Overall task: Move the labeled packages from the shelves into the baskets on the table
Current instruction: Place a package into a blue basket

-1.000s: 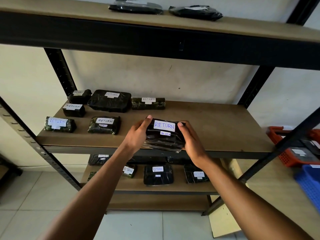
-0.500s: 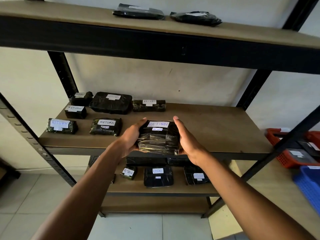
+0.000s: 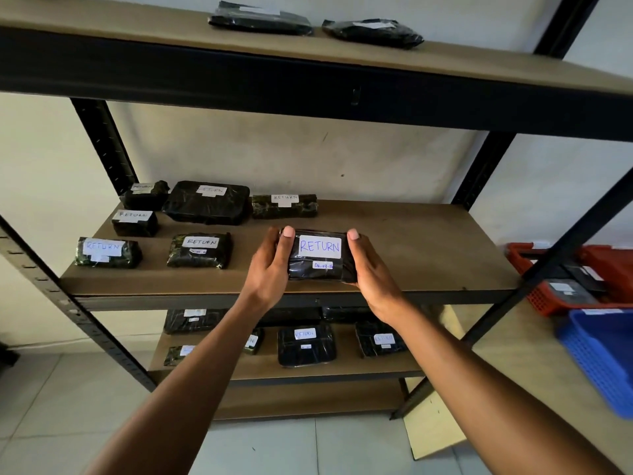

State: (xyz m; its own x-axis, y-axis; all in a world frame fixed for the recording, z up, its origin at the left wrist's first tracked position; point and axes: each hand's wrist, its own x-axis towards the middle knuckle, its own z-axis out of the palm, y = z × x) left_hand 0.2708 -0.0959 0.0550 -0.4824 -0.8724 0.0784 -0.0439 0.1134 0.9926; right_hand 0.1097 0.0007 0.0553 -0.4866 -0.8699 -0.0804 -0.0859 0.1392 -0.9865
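A black wrapped package (image 3: 318, 257) with a white RETURN label is held between both hands, just above the front of the middle shelf (image 3: 411, 248). My left hand (image 3: 270, 269) grips its left side and my right hand (image 3: 373, 272) its right side. Several more RETURN packages (image 3: 200, 250) lie on the left part of the same shelf. A red basket (image 3: 555, 299) with packages inside and a blue basket (image 3: 603, 354) stand on the table at the right.
Two black packages (image 3: 260, 20) lie on the top shelf. Several labeled packages (image 3: 305, 344) sit on the lower shelf. Black metal uprights (image 3: 548, 265) cross in front of the baskets. A wooden table (image 3: 534, 365) is at the right.
Both hands lifted the package off the shelf front and turned it so its RETURN label faces the camera. The view has shifted slightly.
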